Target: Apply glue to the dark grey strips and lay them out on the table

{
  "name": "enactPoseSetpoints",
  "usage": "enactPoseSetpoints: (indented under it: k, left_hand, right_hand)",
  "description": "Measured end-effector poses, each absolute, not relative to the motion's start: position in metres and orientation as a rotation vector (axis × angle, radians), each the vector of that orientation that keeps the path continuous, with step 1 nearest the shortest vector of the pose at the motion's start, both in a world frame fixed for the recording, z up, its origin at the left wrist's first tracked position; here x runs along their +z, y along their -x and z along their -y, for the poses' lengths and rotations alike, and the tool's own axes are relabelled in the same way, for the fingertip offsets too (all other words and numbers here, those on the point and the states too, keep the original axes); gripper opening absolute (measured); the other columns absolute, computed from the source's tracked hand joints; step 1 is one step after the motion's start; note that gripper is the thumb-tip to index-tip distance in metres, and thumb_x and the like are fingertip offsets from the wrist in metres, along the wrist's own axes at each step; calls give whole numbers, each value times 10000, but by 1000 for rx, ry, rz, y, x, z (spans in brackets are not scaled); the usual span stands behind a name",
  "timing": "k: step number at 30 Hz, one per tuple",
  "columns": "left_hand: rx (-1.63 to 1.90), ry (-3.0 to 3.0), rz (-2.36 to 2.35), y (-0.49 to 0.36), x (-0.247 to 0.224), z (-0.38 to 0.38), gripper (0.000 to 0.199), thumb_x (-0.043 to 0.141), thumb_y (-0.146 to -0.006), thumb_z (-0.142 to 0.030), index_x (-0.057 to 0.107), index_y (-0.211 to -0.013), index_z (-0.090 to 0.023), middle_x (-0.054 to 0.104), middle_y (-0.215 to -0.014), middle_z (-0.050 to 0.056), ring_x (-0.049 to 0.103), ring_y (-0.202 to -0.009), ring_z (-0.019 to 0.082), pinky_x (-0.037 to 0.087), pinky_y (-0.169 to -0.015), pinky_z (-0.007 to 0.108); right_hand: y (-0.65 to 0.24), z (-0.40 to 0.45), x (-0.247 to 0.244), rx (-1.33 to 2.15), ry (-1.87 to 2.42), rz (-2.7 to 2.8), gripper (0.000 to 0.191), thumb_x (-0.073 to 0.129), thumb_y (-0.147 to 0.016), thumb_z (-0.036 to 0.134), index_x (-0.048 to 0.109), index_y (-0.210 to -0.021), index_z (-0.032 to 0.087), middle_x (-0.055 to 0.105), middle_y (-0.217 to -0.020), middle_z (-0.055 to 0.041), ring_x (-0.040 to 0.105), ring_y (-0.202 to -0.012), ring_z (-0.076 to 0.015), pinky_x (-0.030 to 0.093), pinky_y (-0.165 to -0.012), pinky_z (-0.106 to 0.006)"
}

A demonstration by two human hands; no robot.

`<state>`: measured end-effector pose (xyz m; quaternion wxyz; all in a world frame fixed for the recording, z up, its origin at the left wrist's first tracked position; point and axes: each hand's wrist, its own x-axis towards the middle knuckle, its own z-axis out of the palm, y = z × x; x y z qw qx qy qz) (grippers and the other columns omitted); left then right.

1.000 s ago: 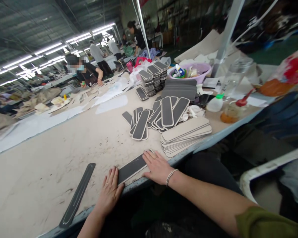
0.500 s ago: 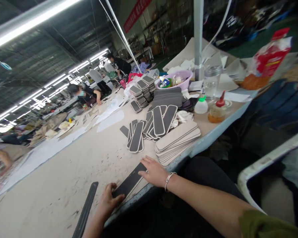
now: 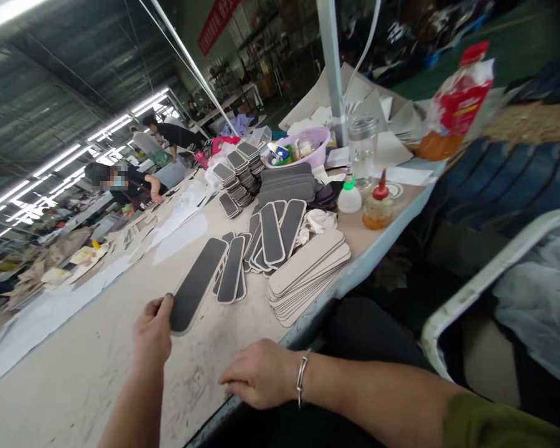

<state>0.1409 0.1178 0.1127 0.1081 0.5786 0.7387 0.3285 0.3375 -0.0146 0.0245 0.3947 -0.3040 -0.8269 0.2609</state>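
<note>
Pinching the panel [image 3: 198, 285] at its near end, the left hand [image 3: 153, 328] is holding it beyond the loosely fisted right hand [image 3: 264, 374].

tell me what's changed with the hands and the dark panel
The left hand has moved the dark panel forward, away from the near edge of the table, to beside the loose pile of panels, gripping its near end. The right hand has let go and is curled by the table edge. The pale stack and purple basin stayed put.
</note>
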Motion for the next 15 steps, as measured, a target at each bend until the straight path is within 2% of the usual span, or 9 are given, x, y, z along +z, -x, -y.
enactPoseSetpoints:
  k: [2, 4, 6, 10, 15]
  left_hand:
    - [797, -1818, -2249, -167, 97, -134, 593, 538, -694, -577, 581, -1057, -110, 642, -881, 83, 598, -777, 217, 475, -716, 340]
    - [639, -2090, -2173, -200, 79, -140, 662, 546, -711, -555, 515, -1187, -97, 603, -1088, 152, 585, -951, 264, 450, -845, 399]
    - [506, -2372, -1828, -234, 62, -135, 583, 535, -752, -507, 519, -1194, -128, 569, -1182, 148, 548, -1062, 259, 407, -938, 402]
    - [175, -2534, -1179, -287, 41, -118, 412, 595, -747, -441, 606, -1054, -167, 618, -1103, 93, 549, -1056, 229, 400, -954, 358]
    - [8, -2487, -1089, -303, 36, -125, 478, 715, -621, -499, 646, -946, -156, 643, -950, 73, 571, -916, 227, 435, -818, 319]
  right_hand:
    - [-343, 13, 28, 671, 762, 2071, 227, 514, -873, 287, 659, -1024, 200, 690, -910, -4, 626, -849, -131, 450, -735, -198]
    - [-350, 10, 34, 689, 741, 2019, 226, 512, -872, 284, 662, -1014, 192, 691, -912, -5, 626, -846, -124, 449, -753, -191]
    - [-357, 9, 40, 720, 691, 1932, 224, 501, -873, 264, 665, -1001, 181, 690, -921, -6, 624, -856, -113, 445, -784, -179]
    - [-369, 9, 53, 775, 634, 1691, 206, 501, -860, 218, 670, -968, 171, 688, -895, -14, 624, -835, -113, 447, -807, -186]
    - [-377, 3, 57, 809, 635, 1564, 173, 517, -832, 188, 679, -879, 153, 671, -753, -36, 620, -699, -134, 464, -659, -205]
